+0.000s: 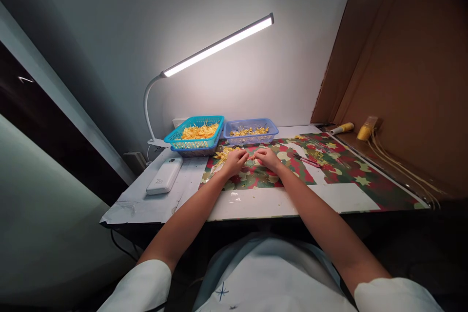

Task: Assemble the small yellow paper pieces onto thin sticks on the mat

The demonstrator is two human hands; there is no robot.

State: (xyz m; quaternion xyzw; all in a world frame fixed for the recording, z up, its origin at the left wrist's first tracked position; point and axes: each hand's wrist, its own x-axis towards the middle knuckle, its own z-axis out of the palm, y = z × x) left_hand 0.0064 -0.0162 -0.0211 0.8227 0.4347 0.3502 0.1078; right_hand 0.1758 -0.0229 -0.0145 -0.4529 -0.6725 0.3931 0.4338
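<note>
My left hand (pixel 236 161) is closed in a pinch over the patterned table cover, with its fingertips close to those of my right hand. A thin pale strand (pixel 252 158) shows between the two hands, and its ends go into the fingertips. My right hand (pixel 267 159) is pinched shut on the strand from the other side. Beside and behind my left hand lies a bunch of yellow ribbon-like pieces (pixel 221 155). To the right of my right hand lies a slim reddish tool (pixel 309 160), perhaps scissors or tweezers; I cannot make out which.
A teal basket (pixel 175 143) holds many yellow pieces, stacked on a darker tray; a blue basket (pixel 250 139) holds fewer. A white power bank (pixel 165 176) lies at left under a lit desk lamp (pixel 219 45). Cardboard (pixel 402 53), a yellow spool (pixel 366 129) and cords (pixel 402 168) are at right.
</note>
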